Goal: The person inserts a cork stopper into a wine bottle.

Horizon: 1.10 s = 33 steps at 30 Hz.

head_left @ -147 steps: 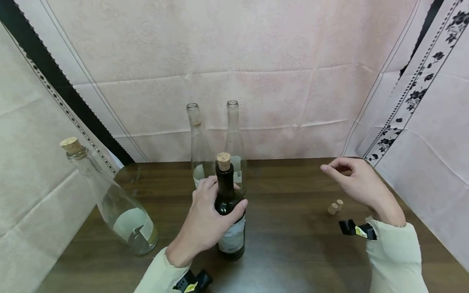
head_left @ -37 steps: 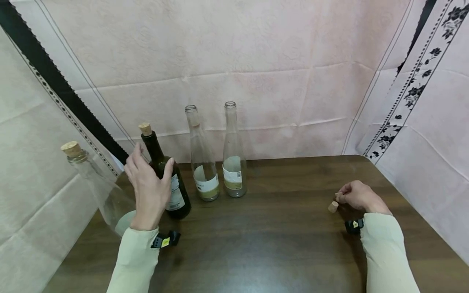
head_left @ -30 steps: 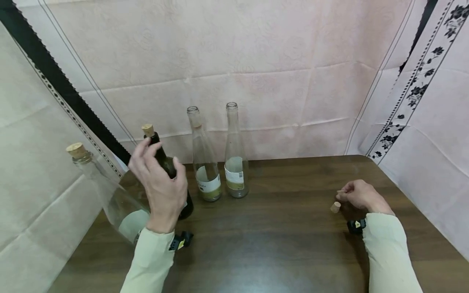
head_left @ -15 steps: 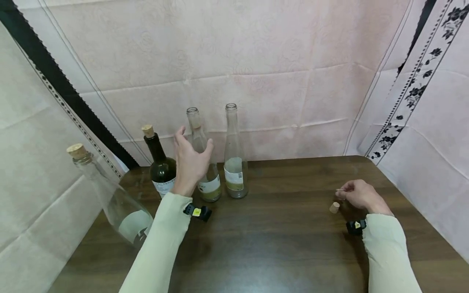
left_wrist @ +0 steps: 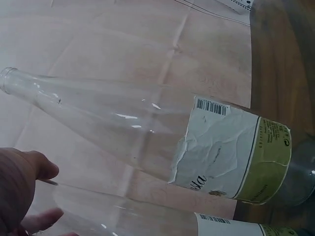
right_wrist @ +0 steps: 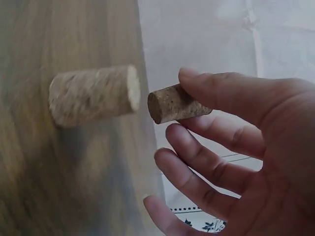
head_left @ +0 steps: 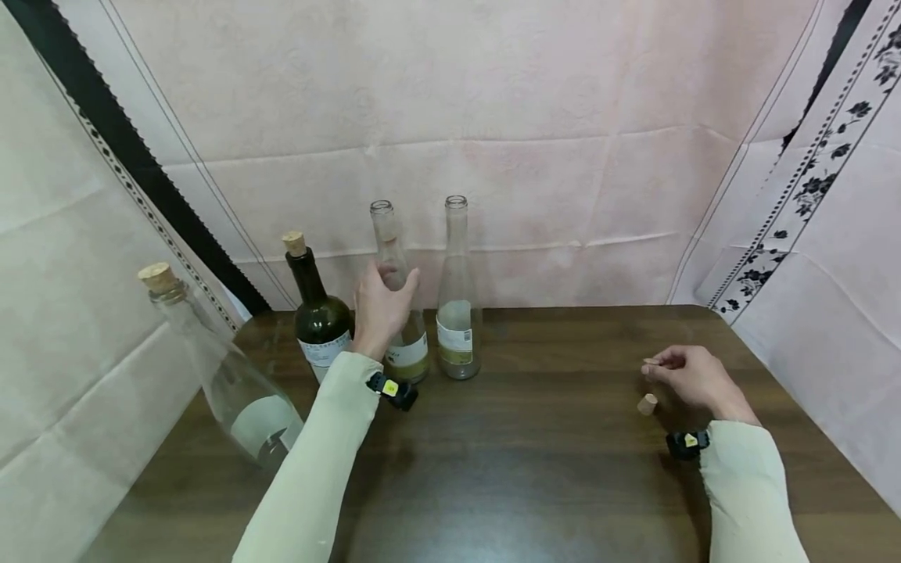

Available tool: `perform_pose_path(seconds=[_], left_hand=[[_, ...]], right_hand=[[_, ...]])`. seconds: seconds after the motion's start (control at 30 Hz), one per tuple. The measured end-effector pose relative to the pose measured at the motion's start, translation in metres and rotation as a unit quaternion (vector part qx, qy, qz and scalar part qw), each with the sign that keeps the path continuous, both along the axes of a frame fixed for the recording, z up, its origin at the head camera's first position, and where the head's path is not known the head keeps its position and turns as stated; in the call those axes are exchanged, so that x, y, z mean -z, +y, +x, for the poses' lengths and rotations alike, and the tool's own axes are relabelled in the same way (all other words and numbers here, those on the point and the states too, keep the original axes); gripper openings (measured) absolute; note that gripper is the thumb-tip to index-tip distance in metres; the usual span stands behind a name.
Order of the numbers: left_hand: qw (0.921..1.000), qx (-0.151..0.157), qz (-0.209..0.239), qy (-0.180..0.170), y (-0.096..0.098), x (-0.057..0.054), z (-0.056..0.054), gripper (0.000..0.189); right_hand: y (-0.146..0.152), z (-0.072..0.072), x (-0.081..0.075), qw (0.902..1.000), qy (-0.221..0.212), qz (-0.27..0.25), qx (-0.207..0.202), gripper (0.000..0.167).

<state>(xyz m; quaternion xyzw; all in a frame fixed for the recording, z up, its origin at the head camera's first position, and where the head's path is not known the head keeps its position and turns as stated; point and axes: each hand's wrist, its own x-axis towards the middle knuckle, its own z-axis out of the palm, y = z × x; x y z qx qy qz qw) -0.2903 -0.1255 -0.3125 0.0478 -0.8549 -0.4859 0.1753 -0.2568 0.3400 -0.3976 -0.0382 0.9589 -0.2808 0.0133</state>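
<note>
My left hand (head_left: 382, 306) is curled round the upper part of the left clear glass bottle (head_left: 408, 352), which stands upright near the back of the table. Its thumb (left_wrist: 42, 166) lies along the glass in the left wrist view, where the bottle's lower edge is cut off. Between thumb and index finger, my right hand (right_wrist: 236, 132) pinches a small cork (right_wrist: 170, 103). Its other fingers are loosely bent. A second small cork (head_left: 647, 404) lies on the table just beside that hand. The other clear bottle (head_left: 457, 328) stands uncorked to the right of the gripped one.
A dark green wine bottle (head_left: 322, 319) with a cork stopper stands left of my left hand. Farther left and nearer is a large corked clear bottle (head_left: 242, 391). Pale cloth (head_left: 549, 156) hangs behind the wooden table (head_left: 535, 469) and along both sides.
My left hand carried the dark bottle to the left, let go of it, and moved right to the left clear bottle. My right hand came down to the small corks and took one.
</note>
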Motion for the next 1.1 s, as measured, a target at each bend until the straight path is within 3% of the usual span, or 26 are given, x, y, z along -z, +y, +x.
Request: perform_pose_path(seconds=[0.13,0.3,0.7,1.1], left_hand=[[1.0000,-0.003,-0.003,-0.002,0.001,0.000,0.000,0.056],[0.9999,0.000,-0.016,-0.003,-0.001,0.001,0.004,0.056],[0.9998,0.001,-0.019,-0.007,0.000,0.002,0.022,0.050],[0.9989,0.028,-0.030,0.024,-0.001,0.010,0.037,0.046]], right_hand=[[-0.003,0.004,-0.006,0.9997,0.010,-0.023,0.006,0.045],[-0.010,0.005,-0.016,0.9976,0.056,-0.036,0.019,0.049],[-0.023,0.009,-0.035,0.9872,0.147,-0.056,0.024,0.041],[-0.035,0.018,-0.056,0.9838,0.171,-0.048,0.025,0.038]])
